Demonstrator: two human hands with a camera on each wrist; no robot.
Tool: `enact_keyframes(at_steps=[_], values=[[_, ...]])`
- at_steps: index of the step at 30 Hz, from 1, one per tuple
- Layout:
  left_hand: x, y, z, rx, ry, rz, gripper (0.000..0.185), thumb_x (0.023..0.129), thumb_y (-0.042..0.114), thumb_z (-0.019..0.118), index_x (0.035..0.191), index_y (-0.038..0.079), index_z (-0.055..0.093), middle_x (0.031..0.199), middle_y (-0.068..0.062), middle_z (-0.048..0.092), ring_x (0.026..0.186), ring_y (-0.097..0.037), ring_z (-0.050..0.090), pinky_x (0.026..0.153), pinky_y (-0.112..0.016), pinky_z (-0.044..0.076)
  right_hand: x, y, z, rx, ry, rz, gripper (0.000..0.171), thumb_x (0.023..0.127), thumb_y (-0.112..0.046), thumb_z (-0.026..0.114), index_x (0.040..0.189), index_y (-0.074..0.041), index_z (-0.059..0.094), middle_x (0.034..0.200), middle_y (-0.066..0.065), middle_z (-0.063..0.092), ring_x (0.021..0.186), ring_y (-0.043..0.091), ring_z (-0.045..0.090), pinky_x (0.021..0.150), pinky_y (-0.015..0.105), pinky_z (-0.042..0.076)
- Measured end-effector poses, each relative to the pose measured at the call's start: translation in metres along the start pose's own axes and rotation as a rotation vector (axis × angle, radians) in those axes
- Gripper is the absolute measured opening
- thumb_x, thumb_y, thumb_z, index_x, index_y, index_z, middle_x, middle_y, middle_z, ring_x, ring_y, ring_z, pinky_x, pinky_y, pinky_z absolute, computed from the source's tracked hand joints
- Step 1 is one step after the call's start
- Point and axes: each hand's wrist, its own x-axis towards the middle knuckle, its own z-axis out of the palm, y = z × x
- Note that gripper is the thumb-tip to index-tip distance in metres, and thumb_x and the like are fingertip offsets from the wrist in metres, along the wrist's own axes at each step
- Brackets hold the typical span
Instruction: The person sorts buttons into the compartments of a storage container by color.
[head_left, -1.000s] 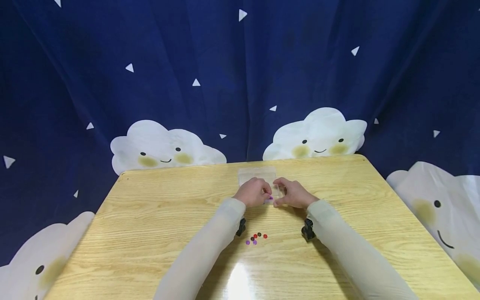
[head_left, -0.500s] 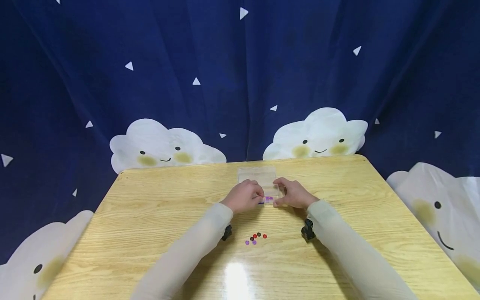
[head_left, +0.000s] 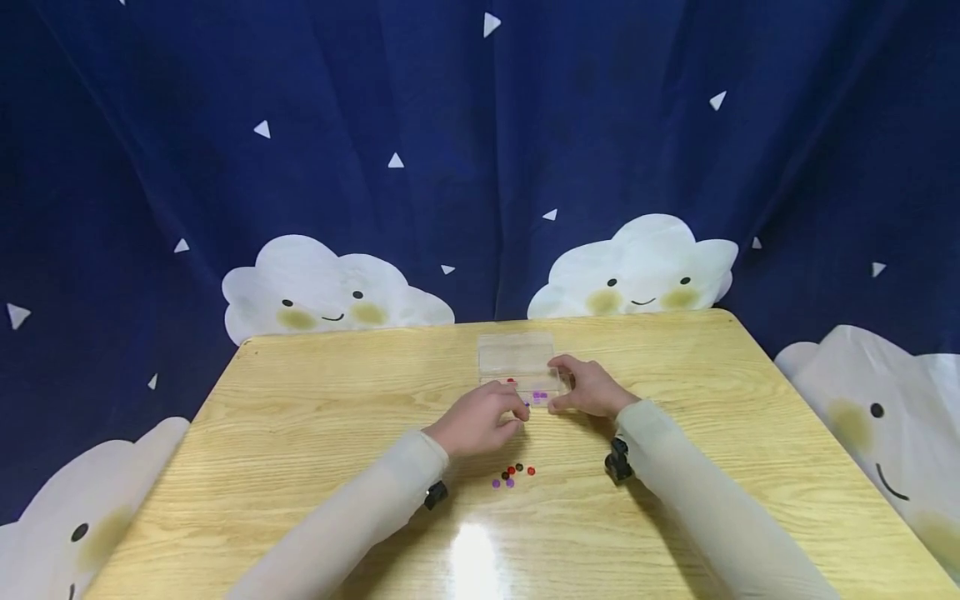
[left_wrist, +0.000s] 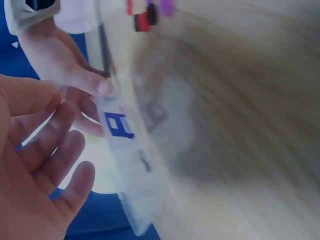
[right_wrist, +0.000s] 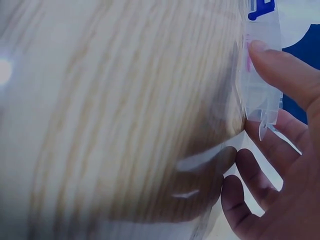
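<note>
A clear plastic box [head_left: 516, 357] with its lid folded back lies near the far side of the table. Purple pieces [head_left: 538, 396] and a red piece [head_left: 512, 381] sit inside. My right hand [head_left: 591, 388] grips the box's right end, thumb at the front wall, fingers behind. In the right wrist view the thumb [right_wrist: 280, 67] lies against the translucent wall [right_wrist: 262, 97]. Just off the box's front left is my left hand [head_left: 480, 418], fingers loosely bent, with nothing seen between them. The left wrist view shows blue marking [left_wrist: 118, 125] on the box front.
Small bead-like pieces lie loose on the wooden table [head_left: 300, 433], nearer than the box: red [head_left: 531, 471], black [head_left: 519, 467] and purple [head_left: 496, 483]. A dark blue curtain [head_left: 420, 100] with cloud prints hangs behind the table's far edge.
My left hand has drawn back from the box, to the left and nearer, and its fingers have loosened. The pieces inside now show. My right hand keeps its place on the box.
</note>
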Motion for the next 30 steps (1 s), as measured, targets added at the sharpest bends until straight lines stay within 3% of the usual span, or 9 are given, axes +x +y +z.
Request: enact_keyframes(at_steps=[10,14,30], values=[[-0.029,-0.016,0.001,-0.026,0.014,-0.007,0.015,0.094,0.015,0.063,0.101,0.011,0.075,0.102,0.002,0.072,0.103,-0.016,0.064,0.094,-0.032,0.053,0.001,-0.003,0.001,0.012,-0.005,0.026,0.077,0.079,-0.029,0.084,0.143,-0.012,0.046,0.144,0.025,0.051,0.133,0.043,0.049,0.112,0.056,0.039],[-0.036,-0.020,0.003,-0.032,0.001,-0.043,0.015,0.095,0.017,0.062,0.101,0.013,0.075,0.102,0.004,0.072,0.101,-0.013,0.064,0.091,-0.030,0.054,0.000,-0.005,-0.001,0.017,-0.014,0.031,0.078,0.079,-0.029,0.083,0.144,-0.012,0.045,0.146,0.025,0.049,0.134,0.043,0.047,0.113,0.056,0.038],[-0.043,-0.022,0.008,-0.048,-0.056,-0.054,0.012,0.094,0.019,0.064,0.099,0.017,0.075,0.100,0.007,0.072,0.096,-0.009,0.063,0.089,-0.026,0.054,0.000,-0.003,-0.001,0.031,-0.021,0.018,0.078,0.080,-0.029,0.083,0.145,-0.011,0.044,0.144,0.024,0.051,0.132,0.041,0.049,0.112,0.056,0.039]])
